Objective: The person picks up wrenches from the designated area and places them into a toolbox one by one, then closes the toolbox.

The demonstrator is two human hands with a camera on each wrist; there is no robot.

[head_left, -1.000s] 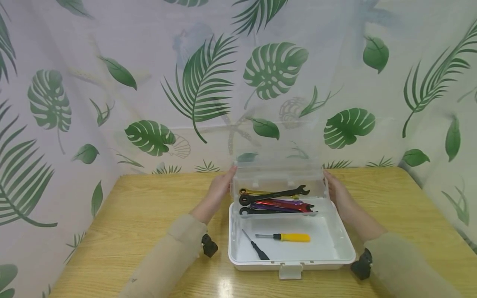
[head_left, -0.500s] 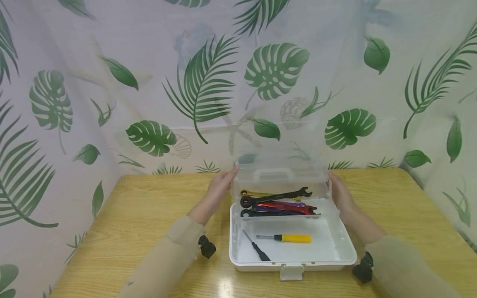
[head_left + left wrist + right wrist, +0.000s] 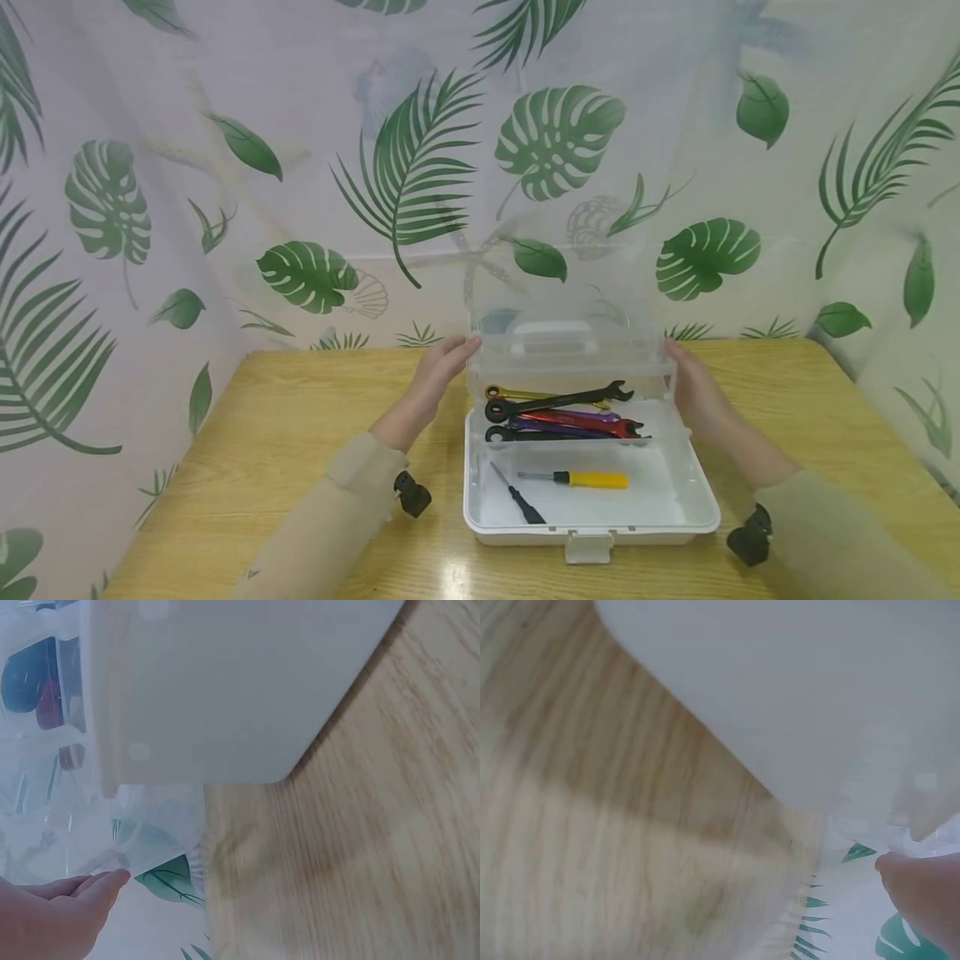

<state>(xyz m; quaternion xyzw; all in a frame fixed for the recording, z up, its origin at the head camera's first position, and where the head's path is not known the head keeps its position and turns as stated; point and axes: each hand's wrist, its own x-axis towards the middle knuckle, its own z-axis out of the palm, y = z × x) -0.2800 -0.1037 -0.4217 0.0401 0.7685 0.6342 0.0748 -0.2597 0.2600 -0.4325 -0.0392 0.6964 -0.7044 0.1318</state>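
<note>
A white toolbox point(image 3: 592, 535) stands on the table with its clear lid point(image 3: 495, 350) raised at the back. My left hand point(image 3: 429, 382) holds the lid's left edge, its thumb tip against the clear plastic in the left wrist view. At the opposite edge, my right hand point(image 3: 703, 398) holds the lid; its fingertips are partly hidden. Several wrenches, among them a black wrench point(image 3: 558, 402) and a red wrench point(image 3: 588, 421), lie piled in the rear of the box. Up front lie a yellow screwdriver point(image 3: 596, 480) and a black screwdriver point(image 3: 525, 505).
The box sits on a wooden table point(image 3: 300, 433), with a white latch point(image 3: 588, 548) hanging at its front. A white handle point(image 3: 555, 329) shows on the lid. Behind the table hangs a leaf-print curtain point(image 3: 420, 167).
The lid has tilted, and its handle has come into view and shifted upward in the picture. My right hand has moved slightly to the right; the tools lie as before.
</note>
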